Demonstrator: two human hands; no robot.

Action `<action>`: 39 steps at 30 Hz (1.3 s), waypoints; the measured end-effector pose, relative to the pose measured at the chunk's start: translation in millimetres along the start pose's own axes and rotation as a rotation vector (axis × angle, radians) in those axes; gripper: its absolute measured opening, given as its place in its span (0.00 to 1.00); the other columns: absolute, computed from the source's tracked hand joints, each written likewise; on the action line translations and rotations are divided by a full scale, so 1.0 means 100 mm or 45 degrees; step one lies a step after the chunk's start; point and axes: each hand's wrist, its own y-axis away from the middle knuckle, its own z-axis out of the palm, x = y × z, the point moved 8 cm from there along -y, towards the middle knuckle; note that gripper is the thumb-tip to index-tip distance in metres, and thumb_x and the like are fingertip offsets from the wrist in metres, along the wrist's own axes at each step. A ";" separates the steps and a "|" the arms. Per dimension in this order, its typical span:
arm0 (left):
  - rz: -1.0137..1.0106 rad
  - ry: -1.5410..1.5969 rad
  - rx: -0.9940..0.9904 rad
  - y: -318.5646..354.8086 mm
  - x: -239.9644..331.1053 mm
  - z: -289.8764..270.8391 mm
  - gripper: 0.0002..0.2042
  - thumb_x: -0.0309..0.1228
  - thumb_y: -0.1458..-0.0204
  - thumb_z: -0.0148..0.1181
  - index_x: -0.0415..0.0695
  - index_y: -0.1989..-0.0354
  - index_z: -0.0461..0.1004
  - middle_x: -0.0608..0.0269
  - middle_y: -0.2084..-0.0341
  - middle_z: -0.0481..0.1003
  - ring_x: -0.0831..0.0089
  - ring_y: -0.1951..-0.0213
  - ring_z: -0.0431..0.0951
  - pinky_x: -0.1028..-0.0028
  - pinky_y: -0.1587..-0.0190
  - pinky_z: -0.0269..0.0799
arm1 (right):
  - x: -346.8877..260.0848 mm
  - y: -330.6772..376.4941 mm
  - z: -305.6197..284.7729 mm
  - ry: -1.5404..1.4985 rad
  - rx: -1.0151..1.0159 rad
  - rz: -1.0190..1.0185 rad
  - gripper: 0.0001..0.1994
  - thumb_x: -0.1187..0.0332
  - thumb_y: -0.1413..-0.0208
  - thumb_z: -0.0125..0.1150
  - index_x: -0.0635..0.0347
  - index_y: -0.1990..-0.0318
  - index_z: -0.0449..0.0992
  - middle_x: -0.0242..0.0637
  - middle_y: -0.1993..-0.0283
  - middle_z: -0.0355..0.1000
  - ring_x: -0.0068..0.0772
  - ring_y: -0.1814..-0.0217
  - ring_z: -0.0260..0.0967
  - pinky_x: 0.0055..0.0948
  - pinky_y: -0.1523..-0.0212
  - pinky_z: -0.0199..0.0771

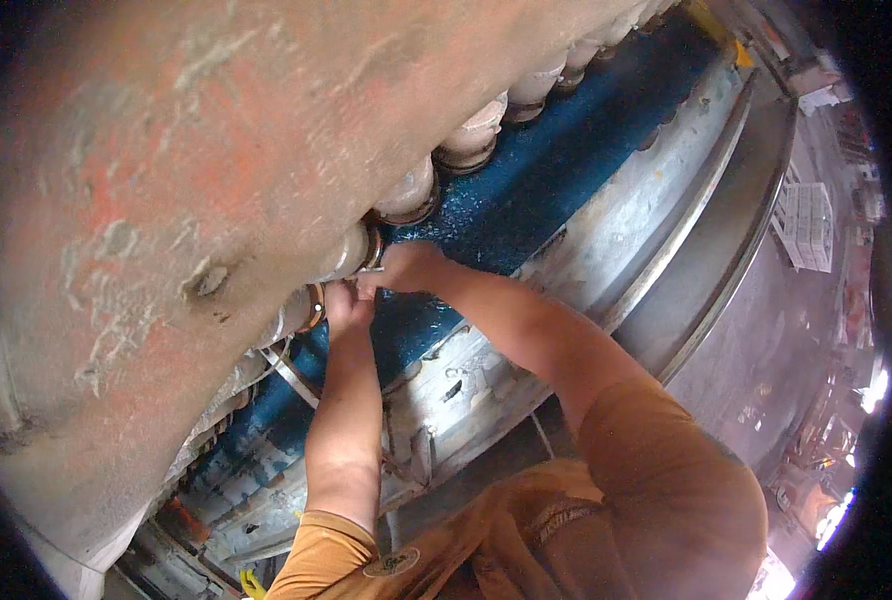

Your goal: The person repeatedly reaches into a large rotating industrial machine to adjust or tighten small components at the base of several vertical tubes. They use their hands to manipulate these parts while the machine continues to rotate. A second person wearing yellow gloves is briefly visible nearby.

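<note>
Both of my hands meet at a row of rounded, pale, cup-like pieces that stick out from under a large curved surface (166, 180) of rough grey-brown with orange patches. My right hand (413, 267) is closed, its fingertips at the dark rim of one pale piece (348, 252). A thin pale sliver shows by those fingertips, too small to name. Just below and left, my left hand (349, 306) has its fingers drawn together beside a piece with a copper-coloured ring (317, 306). What the left fingers hold, if anything, is hidden.
More pale pieces (473, 134) continue up to the right. Behind my hands runs a wet, dark blue surface (556, 190). A worn metal ledge (616, 230) crosses beneath my forearms. A light metal bar (289, 377) slants near my left wrist. At far right, a white crate-like box (804, 226) sits on the floor.
</note>
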 end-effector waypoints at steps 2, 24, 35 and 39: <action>-0.055 0.011 0.135 -0.05 -0.02 -0.16 0.13 0.39 0.46 0.44 0.50 0.56 0.67 0.68 0.63 0.71 0.74 0.66 0.71 0.80 0.68 0.69 | 0.02 -0.07 -0.07 0.089 0.064 -0.002 0.36 0.33 0.57 0.43 0.65 0.69 0.77 0.53 0.66 0.72 0.49 0.57 0.70 0.38 0.53 0.66; -0.018 0.060 -0.165 -0.18 -0.01 -0.21 0.15 0.37 0.45 0.44 0.42 0.54 0.65 0.61 0.63 0.72 0.68 0.70 0.74 0.69 0.66 0.75 | -0.13 0.03 -0.12 -0.062 -0.066 -0.071 0.31 0.40 0.51 0.41 0.63 0.66 0.75 0.55 0.64 0.71 0.51 0.58 0.69 0.41 0.55 0.66; -0.072 -0.026 -0.230 -0.18 0.01 -0.17 0.16 0.36 0.47 0.46 0.37 0.56 0.63 0.55 0.67 0.71 0.65 0.68 0.74 0.71 0.72 0.72 | 0.11 0.21 0.82 -0.421 0.266 0.124 0.21 0.54 0.41 0.32 0.64 0.60 0.66 0.52 0.62 0.68 0.55 0.55 0.64 0.44 0.55 0.63; 0.185 0.032 -0.334 0.01 0.09 0.04 0.14 0.32 0.47 0.46 0.38 0.55 0.64 0.56 0.63 0.71 0.66 0.66 0.74 0.72 0.67 0.73 | 0.14 0.19 0.38 -0.116 0.170 0.056 0.16 0.57 0.42 0.37 0.58 0.61 0.69 0.49 0.69 0.70 0.51 0.62 0.68 0.43 0.61 0.67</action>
